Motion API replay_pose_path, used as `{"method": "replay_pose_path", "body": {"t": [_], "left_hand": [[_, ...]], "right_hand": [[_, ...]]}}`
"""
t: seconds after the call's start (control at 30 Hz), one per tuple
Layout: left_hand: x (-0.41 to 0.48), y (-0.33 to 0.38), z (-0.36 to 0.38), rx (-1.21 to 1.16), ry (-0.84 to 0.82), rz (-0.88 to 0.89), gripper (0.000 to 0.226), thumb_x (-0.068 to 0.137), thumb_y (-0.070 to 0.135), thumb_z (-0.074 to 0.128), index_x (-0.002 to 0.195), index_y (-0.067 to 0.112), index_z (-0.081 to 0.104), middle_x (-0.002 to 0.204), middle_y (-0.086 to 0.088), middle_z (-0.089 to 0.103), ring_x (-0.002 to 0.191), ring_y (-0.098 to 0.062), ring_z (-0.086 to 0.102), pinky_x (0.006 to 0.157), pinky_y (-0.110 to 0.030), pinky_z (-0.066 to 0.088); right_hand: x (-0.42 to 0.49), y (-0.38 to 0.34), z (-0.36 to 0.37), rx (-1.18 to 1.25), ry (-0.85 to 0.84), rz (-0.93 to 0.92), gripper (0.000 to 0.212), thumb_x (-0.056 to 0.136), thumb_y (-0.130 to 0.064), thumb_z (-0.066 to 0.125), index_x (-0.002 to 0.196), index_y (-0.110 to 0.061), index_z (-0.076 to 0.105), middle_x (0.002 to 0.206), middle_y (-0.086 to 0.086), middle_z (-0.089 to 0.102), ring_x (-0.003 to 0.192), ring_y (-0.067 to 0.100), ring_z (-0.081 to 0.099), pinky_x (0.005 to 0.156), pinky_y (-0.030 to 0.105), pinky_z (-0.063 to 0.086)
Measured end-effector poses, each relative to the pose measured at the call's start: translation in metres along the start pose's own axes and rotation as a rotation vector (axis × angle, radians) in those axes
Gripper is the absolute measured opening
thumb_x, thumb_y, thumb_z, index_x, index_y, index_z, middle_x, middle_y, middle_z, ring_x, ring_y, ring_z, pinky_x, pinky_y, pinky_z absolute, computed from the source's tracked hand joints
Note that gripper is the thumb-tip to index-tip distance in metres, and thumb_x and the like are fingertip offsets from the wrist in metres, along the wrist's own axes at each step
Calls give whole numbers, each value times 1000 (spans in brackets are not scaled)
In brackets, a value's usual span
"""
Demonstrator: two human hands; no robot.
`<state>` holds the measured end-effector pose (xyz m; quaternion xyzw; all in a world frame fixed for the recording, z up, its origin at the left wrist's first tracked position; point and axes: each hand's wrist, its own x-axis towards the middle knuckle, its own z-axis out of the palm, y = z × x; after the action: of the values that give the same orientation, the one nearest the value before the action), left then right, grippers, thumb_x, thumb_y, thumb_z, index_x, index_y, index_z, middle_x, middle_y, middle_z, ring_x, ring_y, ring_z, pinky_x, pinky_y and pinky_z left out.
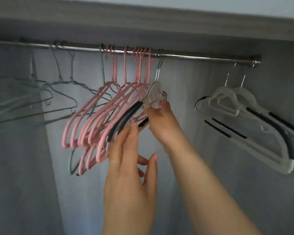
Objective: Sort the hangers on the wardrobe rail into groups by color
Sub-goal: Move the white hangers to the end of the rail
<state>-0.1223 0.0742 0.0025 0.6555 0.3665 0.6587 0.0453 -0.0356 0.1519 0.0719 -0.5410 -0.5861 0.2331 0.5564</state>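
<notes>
A metal rail [193,56] runs across the wardrobe. Grey wire hangers [63,92] hang at its left, one more among several pink hangers [98,116] in the middle, and two clear hangers with dark strips [244,116] at the right. Another clear hanger with dark strips [154,92] hangs just right of the pink group. My right hand [159,119] grips its shoulder. My left hand [129,158], fingers straight, touches the lower edge of that hanger and the nearest pink one.
The wardrobe's grey top board [143,22] sits close above the rail. A pale back wall [185,99] shows behind. A stretch of bare rail lies between the middle group and the right pair.
</notes>
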Motion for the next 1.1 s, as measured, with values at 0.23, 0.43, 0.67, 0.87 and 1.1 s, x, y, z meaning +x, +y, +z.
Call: {"method": "replay_pose_path", "body": {"t": [0.23,0.43,0.67,0.87,1.1], "left_hand": [[0,-19,-12,174,-147,-72,64,77,43,38,138,26,29,141,6,38,79,0,54,52,-6,40],[12,-21,-16,136,-124,-68,54,84,26,54,135,27,35,140,5,39,82,2,51,61,-29,52],[28,-7,6,32,-187,-48,50,87,32,45,135,30,33,136,9,41,75,0,56,74,-25,52],[14,-25,22,21,-369,-207,35,90,40,40,123,31,47,99,11,64,84,-10,61,74,-26,48],[-23,-70,29,14,-510,-346,30,92,8,34,109,23,53,93,5,66,83,-13,63,75,-36,53]], "right_hand": [[34,6,23,358,48,159,26,88,-25,52,108,-15,39,84,4,63,62,11,60,53,18,52],[49,-11,0,199,213,16,21,83,-25,54,69,-10,59,55,0,55,46,11,49,49,22,41],[73,-1,-36,276,235,193,23,81,-24,57,65,-9,60,38,-3,54,40,10,47,56,25,48],[31,68,-33,234,79,258,25,84,-17,56,60,-11,58,36,-7,53,39,7,48,46,17,44],[-7,123,-38,151,-144,263,21,85,-25,61,101,-10,62,70,-1,63,51,4,62,54,12,51]]}}
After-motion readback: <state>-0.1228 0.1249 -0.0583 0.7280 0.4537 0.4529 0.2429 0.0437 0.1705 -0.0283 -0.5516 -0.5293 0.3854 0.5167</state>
